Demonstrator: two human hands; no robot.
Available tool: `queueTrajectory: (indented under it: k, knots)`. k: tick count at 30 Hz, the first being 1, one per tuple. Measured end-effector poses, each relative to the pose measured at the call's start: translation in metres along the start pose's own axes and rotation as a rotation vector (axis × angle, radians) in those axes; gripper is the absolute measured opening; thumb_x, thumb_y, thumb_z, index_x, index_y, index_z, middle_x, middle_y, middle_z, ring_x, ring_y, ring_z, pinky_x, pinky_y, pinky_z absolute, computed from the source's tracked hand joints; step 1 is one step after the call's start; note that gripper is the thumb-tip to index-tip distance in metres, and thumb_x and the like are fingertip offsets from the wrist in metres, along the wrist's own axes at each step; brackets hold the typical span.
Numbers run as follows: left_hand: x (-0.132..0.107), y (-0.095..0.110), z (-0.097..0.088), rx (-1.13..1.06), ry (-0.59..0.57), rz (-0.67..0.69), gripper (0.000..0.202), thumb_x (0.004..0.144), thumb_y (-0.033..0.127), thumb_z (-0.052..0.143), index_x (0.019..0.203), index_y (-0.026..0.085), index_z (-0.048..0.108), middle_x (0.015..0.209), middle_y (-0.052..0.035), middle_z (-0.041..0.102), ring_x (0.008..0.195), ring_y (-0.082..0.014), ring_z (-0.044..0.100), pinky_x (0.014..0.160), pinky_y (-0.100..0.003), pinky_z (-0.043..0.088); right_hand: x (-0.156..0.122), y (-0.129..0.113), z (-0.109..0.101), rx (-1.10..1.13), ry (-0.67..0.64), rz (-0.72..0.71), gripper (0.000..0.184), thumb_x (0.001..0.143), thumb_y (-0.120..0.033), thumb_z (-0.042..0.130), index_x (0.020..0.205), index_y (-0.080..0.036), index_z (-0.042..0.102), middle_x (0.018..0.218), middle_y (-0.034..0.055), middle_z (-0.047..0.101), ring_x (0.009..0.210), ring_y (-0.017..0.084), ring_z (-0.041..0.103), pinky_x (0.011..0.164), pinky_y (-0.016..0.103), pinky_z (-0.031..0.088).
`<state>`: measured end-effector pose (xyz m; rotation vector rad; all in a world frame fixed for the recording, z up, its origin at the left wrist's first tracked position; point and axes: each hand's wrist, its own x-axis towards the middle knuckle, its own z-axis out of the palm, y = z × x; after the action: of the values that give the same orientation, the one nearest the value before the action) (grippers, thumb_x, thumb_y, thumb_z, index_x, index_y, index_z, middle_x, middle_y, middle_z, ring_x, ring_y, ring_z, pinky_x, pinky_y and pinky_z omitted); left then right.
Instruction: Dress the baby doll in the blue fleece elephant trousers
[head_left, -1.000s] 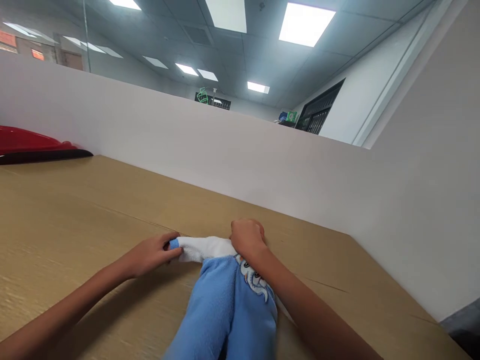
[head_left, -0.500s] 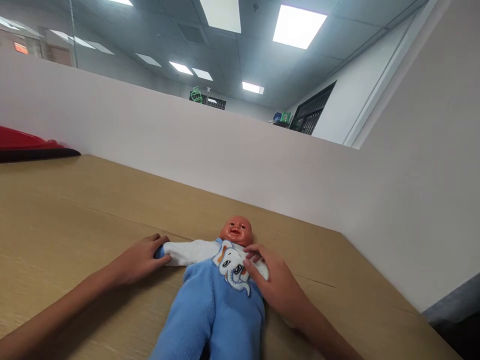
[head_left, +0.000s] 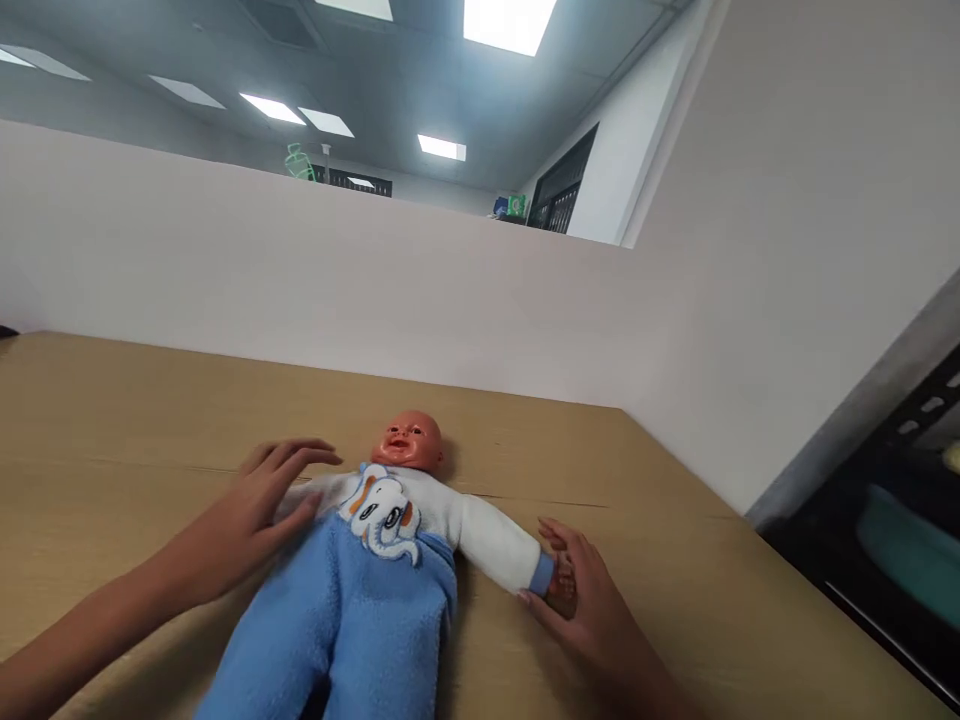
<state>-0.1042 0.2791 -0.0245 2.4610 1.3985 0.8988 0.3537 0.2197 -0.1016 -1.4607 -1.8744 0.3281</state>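
A baby doll (head_left: pixel 412 440) with a bald plastic head lies on its back on a brown tabletop. It wears a white and blue fleece outfit (head_left: pixel 375 600) with an elephant face on the chest. My left hand (head_left: pixel 262 510) rests over the sleeve on the left side, fingers stretched out and thumb apart, hiding that sleeve's end. On the other side, the white sleeve (head_left: pixel 495 540) is spread outward. My right hand (head_left: pixel 589 600) curls around the doll's small hand beside the blue cuff, with the thumb near the cuff's lower edge.
Behind the brown table (head_left: pixel 187 385) runs a low white partition wall (head_left: pixel 337 285), which meets another wall (head_left: pixel 787 250) on the right. A dark shelf or rack (head_left: pixel 892 520) holding a teal item stands beyond the table's right edge.
The view has turned to the right. My left hand has left the cuff and moved inward along the sleeve. My right hand has gone from the chest to the doll's hand, and that arm now stretches out.
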Motion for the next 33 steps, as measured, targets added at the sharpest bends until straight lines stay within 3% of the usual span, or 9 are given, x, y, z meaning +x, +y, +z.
queueTrajectory:
  k: [2, 4, 7, 12, 17, 22, 25, 29, 33]
  knots:
    - [0.018, 0.051, 0.005, -0.033, -0.066, 0.148, 0.033, 0.112, 0.049, 0.046, 0.133, 0.030, 0.064, 0.140, -0.0055, 0.065, 0.133, -0.0311, 0.054, 0.114, -0.045, 0.040, 0.002, 0.001, -0.002, 0.043, -0.029, 0.028, 0.064, 0.084, -0.038, 0.081, 0.142, -0.024, 0.058, 0.137, 0.0154, 0.069, 0.129, 0.036, 0.064, 0.116, 0.062, 0.047]
    - [0.035, 0.091, 0.016, 0.018, -0.184, 0.252, 0.026, 0.111, 0.044, 0.050, 0.122, 0.029, 0.069, 0.130, -0.0051, 0.070, 0.124, -0.0314, 0.060, 0.110, -0.047, 0.041, 0.003, -0.003, -0.003, 0.118, -0.058, 0.045, 0.058, 0.081, -0.034, 0.083, 0.135, -0.025, 0.062, 0.133, 0.0139, 0.071, 0.125, 0.035, 0.066, 0.113, 0.059, 0.049]
    - [0.052, 0.121, 0.035, 0.112, -0.358, 0.262, 0.012, 0.103, 0.032, 0.064, 0.107, 0.025, 0.073, 0.117, -0.0084, 0.072, 0.119, -0.0356, 0.062, 0.111, -0.056, 0.040, 0.003, -0.011, -0.002, 0.309, -0.059, 0.123, 0.059, 0.075, -0.030, 0.088, 0.128, -0.025, 0.064, 0.123, 0.0121, 0.074, 0.111, 0.032, 0.072, 0.098, 0.051, 0.059]
    - [0.060, 0.125, 0.049, 0.135, -0.427, 0.198, 0.009, 0.088, 0.021, 0.071, 0.096, 0.023, 0.072, 0.112, -0.0114, 0.072, 0.115, -0.0404, 0.062, 0.098, -0.056, 0.046, 0.012, -0.027, 0.000, 0.610, 0.078, 0.272, 0.067, 0.067, -0.031, 0.095, 0.124, -0.026, 0.061, 0.116, 0.0085, 0.075, 0.106, 0.029, 0.075, 0.092, 0.043, 0.063]
    - [0.058, 0.116, 0.052, -0.005, -0.392, 0.320, 0.009, 0.106, 0.023, 0.059, 0.111, 0.027, 0.066, 0.111, -0.0031, 0.071, 0.109, -0.0297, 0.064, 0.097, -0.045, 0.043, 0.046, -0.061, -0.001, 0.742, 0.243, 0.186, 0.068, 0.068, -0.039, 0.099, 0.121, -0.026, 0.058, 0.122, 0.0080, 0.072, 0.107, 0.025, 0.074, 0.091, 0.039, 0.062]
    - [0.051, 0.100, 0.063, 0.130, -0.086, 0.716, 0.033, 0.119, 0.032, 0.034, 0.122, 0.028, 0.066, 0.113, -0.0084, 0.071, 0.093, -0.0268, 0.063, 0.076, -0.039, 0.041, 0.063, -0.094, 0.031, 0.562, 0.215, -0.048, 0.047, 0.072, -0.026, 0.094, 0.110, -0.026, 0.067, 0.110, 0.0050, 0.078, 0.102, 0.025, 0.072, 0.092, 0.039, 0.055]
    - [0.046, 0.094, 0.064, 0.118, 0.066, 0.819, 0.034, 0.118, 0.025, 0.034, 0.131, 0.029, 0.065, 0.107, -0.0075, 0.074, 0.088, -0.0255, 0.062, 0.078, -0.039, 0.042, 0.056, -0.103, 0.051, 0.536, 0.139, -0.164, 0.031, 0.071, -0.011, 0.081, 0.096, -0.026, 0.071, 0.099, 0.0014, 0.079, 0.095, 0.023, 0.071, 0.089, 0.036, 0.053]
    - [0.049, 0.099, 0.058, -0.186, 0.037, 0.561, 0.022, 0.116, 0.037, 0.050, 0.120, 0.030, 0.070, 0.108, -0.0053, 0.073, 0.095, -0.0252, 0.066, 0.085, -0.037, 0.048, 0.037, -0.105, 0.054, 0.508, 0.081, -0.222, 0.034, 0.076, -0.006, 0.072, 0.101, -0.028, 0.073, 0.123, 0.0037, 0.073, 0.123, 0.023, 0.065, 0.112, 0.039, 0.047]
    - [0.061, 0.108, 0.055, -0.707, -0.283, 0.067, 0.029, 0.109, 0.053, 0.062, 0.102, 0.025, 0.063, 0.083, 0.0002, 0.073, 0.078, -0.0238, 0.072, 0.078, -0.035, 0.056, 0.019, -0.100, 0.053, 0.725, -0.029, -0.018, 0.032, 0.092, -0.022, 0.073, 0.121, -0.034, 0.074, 0.149, 0.0062, 0.053, 0.147, 0.027, 0.051, 0.128, 0.048, 0.037]
